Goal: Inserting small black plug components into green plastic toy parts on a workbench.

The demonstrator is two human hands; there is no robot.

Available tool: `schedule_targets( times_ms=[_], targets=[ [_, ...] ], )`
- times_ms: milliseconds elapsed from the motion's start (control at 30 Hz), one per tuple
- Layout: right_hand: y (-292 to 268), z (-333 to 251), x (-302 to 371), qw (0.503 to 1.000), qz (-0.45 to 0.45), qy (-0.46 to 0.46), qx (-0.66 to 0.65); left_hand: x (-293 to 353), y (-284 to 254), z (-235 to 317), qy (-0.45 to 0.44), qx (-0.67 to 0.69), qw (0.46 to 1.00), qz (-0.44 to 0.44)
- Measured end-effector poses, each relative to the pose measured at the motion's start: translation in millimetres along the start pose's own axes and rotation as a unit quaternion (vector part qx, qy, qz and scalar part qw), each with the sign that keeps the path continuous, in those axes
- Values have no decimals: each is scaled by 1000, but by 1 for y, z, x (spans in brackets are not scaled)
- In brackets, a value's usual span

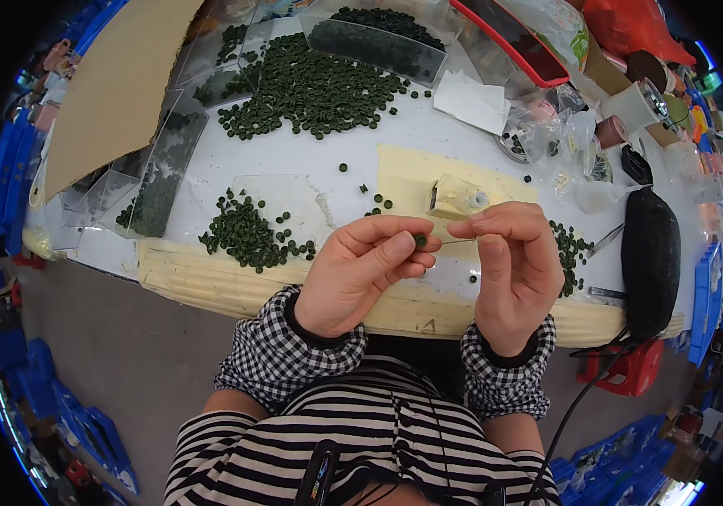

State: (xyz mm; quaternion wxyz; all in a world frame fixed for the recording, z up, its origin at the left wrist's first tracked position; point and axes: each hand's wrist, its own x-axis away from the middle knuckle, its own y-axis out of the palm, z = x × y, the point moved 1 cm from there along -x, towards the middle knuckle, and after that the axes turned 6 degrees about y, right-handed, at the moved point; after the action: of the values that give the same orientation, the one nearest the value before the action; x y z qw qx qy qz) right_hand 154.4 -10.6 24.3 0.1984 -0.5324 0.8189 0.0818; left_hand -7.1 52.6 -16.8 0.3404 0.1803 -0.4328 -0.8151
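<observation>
Between the thumb and fingers of my left hand (353,268) is a small round dark green piece (420,241). Facing it, my right hand (515,274) pinches a thin metal needle (458,242), whose tip points at the green piece; whether it enters the piece I cannot tell. Just beyond the hands stands a small cream-coloured block (454,196) with a whitish round part on it. A loose pile of similar green pieces (248,232) lies left of my left hand, and more green pieces (571,253) lie right of my right hand.
Farther back spreads a large heap of green pieces (311,84) beside transparent bins (378,46). Cardboard (117,93) leans at the left. A red-rimmed tray (517,42), white paper (471,101), plastic bags and a long black pouch (650,261) occupy the right side. Padding covers the front edge (210,282).
</observation>
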Motion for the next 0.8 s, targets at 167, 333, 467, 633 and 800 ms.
schedule_targets(
  times_ms=[167, 333, 467, 633, 800],
  targets=[
    [3, 3, 0, 1000, -11, 9, -28, 0, -1, -1, 2, -9, 1000, 0],
    [2, 3, -3, 999, -26, -16, 22, 0, 0, -1, 2, -11, 1000, -1],
    [1, 4, -4, 999, -26, -23, 38, 0, -1, -1, 3, -7, 1000, -1],
    [1, 4, -3, 999, -24, -21, 39, 0, 0, -1, 1, -3, 1000, -1],
    [2, 1, -2, 998, 55, 1, -3, 0, 0, -1, 9, -23, 1000, 14]
  ],
)
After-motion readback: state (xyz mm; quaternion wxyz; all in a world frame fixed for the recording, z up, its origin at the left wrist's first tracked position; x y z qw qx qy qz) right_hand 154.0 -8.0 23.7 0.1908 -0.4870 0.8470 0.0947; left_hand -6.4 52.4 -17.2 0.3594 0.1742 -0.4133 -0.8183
